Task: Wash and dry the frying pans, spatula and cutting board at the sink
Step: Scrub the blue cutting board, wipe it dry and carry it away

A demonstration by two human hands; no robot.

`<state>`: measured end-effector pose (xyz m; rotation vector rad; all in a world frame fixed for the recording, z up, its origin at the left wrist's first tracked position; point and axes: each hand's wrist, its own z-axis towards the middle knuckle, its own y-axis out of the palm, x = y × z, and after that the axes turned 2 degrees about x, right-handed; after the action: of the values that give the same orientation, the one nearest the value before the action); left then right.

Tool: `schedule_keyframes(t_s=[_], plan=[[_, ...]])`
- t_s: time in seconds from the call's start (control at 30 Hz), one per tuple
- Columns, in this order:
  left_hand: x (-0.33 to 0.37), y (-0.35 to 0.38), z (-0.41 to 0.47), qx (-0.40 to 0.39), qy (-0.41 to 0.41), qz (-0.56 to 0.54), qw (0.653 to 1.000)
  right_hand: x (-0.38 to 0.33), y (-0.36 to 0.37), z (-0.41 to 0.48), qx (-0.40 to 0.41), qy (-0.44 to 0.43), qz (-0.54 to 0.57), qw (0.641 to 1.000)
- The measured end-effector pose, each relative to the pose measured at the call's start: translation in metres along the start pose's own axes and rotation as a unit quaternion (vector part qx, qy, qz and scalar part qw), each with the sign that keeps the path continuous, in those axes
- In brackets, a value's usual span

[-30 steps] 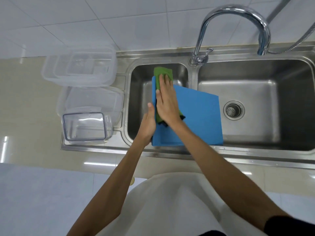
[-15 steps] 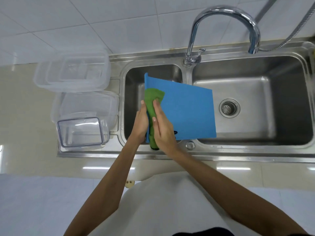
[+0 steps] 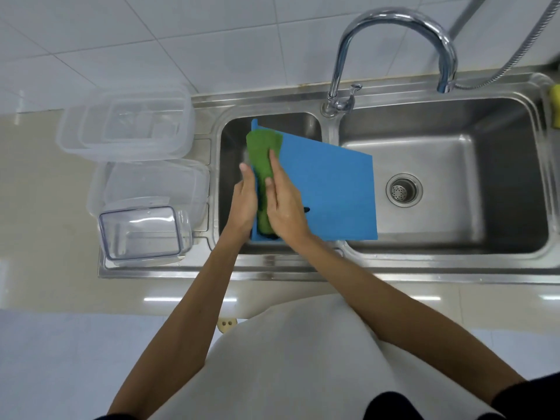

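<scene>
A blue cutting board (image 3: 330,192) stands tilted across the divider between the two basins of the steel sink (image 3: 454,265). A green cloth (image 3: 260,153) is folded over the board's left edge. My right hand (image 3: 285,201) presses the cloth flat against the board's face with straight fingers. My left hand (image 3: 244,198) lies along the board's left side, fingers straight and pointing away from me, bracing it from behind. No frying pan or spatula is in view.
Clear plastic containers (image 3: 127,125) and a lidded box (image 3: 142,231) sit on the drainer left of the sink. The chrome tap (image 3: 394,22) arches over the right basin with its drain (image 3: 404,189). A yellow sponge (image 3: 556,107) sits at the far right rim.
My right hand slid the cloth down the board towards me, then back up along the left edge. The board tilted more upright and my left hand straightened along its side.
</scene>
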<state>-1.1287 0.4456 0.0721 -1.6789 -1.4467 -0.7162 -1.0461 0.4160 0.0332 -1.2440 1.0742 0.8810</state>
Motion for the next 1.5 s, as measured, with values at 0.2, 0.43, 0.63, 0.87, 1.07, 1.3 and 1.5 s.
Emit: schedule_keyframes(t_s=[0.2, 0.43, 0.63, 0.87, 1.07, 1.3, 1.5], plan=[[0.002, 0.004, 0.005, -0.014, -0.074, -0.063, 0.995, 0.012, 0.005, -0.086, -0.068, -0.022, -0.097, 0.993], [0.009, 0.015, 0.004, 0.047, -0.037, 0.029, 0.998, 0.037, 0.002, -0.068, 0.0, -0.022, -0.125, 0.992], [0.013, -0.003, 0.018, 0.039, -0.076, 0.037, 0.996, 0.087, -0.051, -0.066, 0.067, -0.004, -0.156, 0.986], [0.03, -0.023, 0.036, 0.016, -0.132, 0.064, 0.989, 0.148, -0.168, -0.076, 0.085, 0.153, -0.176, 0.969], [0.023, -0.029, 0.035, 0.011, -0.138, 0.062, 0.988, 0.14, -0.159, -0.071, 0.069, 0.142, -0.18, 0.971], [0.004, -0.021, 0.027, 0.03, -0.087, 0.076, 0.993, 0.071, -0.027, -0.053, 0.013, -0.08, -0.171, 0.982], [0.009, -0.02, 0.019, 0.032, -0.019, 0.138, 0.99, 0.027, 0.034, 0.001, -0.004, -0.047, -0.193, 0.98]])
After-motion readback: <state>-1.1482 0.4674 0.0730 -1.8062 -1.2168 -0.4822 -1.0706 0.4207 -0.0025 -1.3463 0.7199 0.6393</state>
